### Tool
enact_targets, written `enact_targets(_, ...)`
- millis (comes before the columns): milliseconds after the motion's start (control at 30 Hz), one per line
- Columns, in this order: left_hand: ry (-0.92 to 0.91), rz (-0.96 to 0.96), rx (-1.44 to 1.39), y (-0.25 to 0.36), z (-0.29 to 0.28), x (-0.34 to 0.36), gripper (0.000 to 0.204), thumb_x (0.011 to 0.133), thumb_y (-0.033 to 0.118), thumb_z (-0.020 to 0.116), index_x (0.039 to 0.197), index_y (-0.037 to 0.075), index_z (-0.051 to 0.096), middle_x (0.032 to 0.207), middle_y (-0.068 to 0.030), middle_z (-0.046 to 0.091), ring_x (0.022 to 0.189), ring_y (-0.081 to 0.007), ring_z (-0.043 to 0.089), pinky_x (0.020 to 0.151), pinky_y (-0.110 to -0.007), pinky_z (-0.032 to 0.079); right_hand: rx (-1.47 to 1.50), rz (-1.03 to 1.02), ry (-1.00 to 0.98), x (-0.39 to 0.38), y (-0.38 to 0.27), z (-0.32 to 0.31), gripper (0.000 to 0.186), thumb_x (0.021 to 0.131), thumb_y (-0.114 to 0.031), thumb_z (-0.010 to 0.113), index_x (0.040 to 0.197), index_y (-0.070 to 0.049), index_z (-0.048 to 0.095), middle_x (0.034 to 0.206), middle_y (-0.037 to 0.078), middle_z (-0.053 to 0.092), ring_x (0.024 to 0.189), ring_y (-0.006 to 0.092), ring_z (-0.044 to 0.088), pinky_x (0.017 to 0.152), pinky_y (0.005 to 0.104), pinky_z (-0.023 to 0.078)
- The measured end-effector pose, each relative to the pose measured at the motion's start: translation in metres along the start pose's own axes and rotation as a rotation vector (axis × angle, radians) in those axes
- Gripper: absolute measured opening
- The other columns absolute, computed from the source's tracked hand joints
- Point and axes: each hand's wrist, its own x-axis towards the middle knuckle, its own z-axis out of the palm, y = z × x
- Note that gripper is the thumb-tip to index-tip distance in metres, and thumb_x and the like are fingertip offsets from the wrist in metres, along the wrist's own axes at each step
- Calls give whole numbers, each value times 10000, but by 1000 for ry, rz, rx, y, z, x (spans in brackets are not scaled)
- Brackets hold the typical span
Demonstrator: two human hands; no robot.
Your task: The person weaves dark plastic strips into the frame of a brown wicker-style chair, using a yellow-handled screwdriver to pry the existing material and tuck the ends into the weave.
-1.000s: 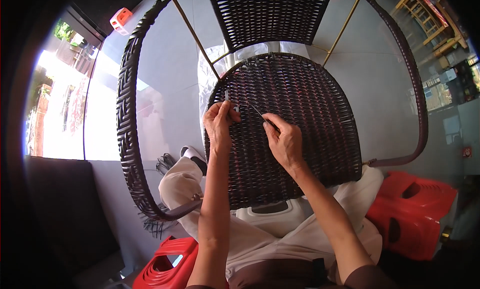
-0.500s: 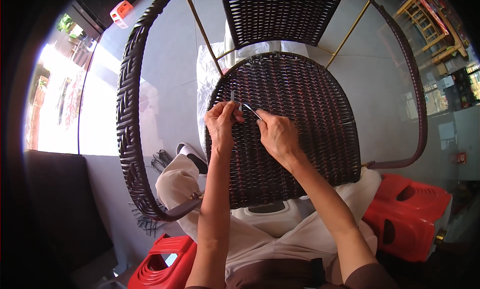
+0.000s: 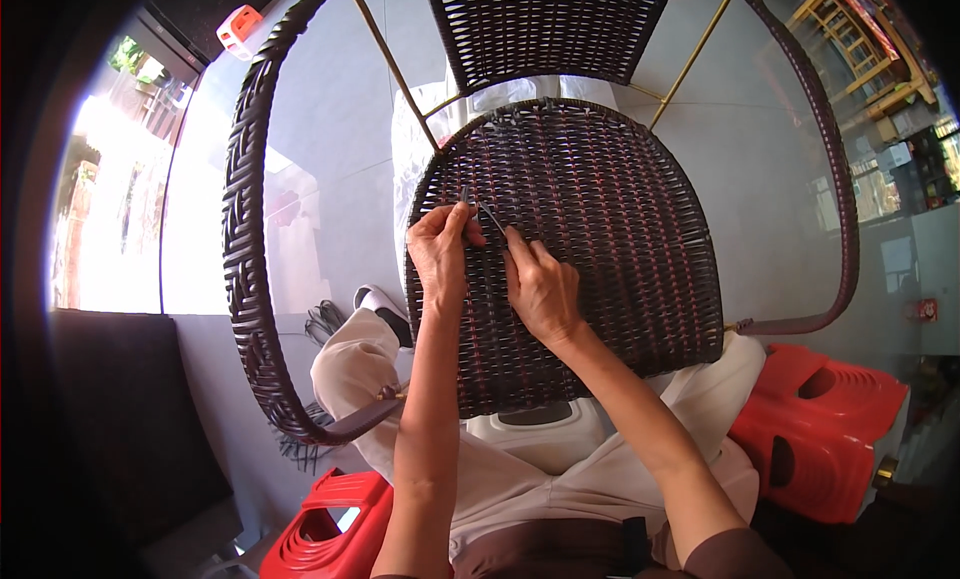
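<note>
A dark brown woven chair seat (image 3: 590, 269) lies across my lap, with reddish strands running through its weave. Over the seat's left part, my left hand (image 3: 440, 247) is closed in a pinch on a thin greyish piece (image 3: 464, 194), whose tip shows above the thumb; its kind is unclear. My right hand (image 3: 543, 291), just to the right, pinches a thin dark weaving strip (image 3: 493, 220). That strip curves up and left from the fingers toward the left fingertips. Whether its far end touches the left hand or the seat is too small to tell.
The woven backrest (image 3: 550, 29) stands beyond the seat. A thick braided armrest (image 3: 250, 219) bows out at left, another armrest (image 3: 835, 179) at right. Red plastic stools (image 3: 825, 429) stand at both sides. Loose dark strips (image 3: 300, 449) lie on the floor at left.
My right hand has moved slightly down and left, and the strip now bends in a curve. My left hand stays nearly in place. The chair has shifted slightly in view.
</note>
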Motion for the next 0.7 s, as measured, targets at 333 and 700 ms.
enact_targets(333, 12, -158, 157, 15, 3, 8, 159, 756, 90, 555, 697, -48, 607, 585, -65, 572, 461, -113, 503, 467, -218, 410, 44, -84, 145, -6, 5, 5, 256, 788, -20, 579, 1039, 30, 583, 677, 123, 584, 415, 194, 537, 357, 263, 407)
enact_targets(700, 83, 7, 427, 26, -1, 5, 190, 712, 161, 651, 772, -18, 675, 576, -53, 587, 487, -101, 512, 497, -226, 410, 76, -73, 203, -7, 6, 8, 250, 788, -50, 592, 1033, 0, 587, 644, 98, 567, 411, 193, 526, 361, 266, 409)
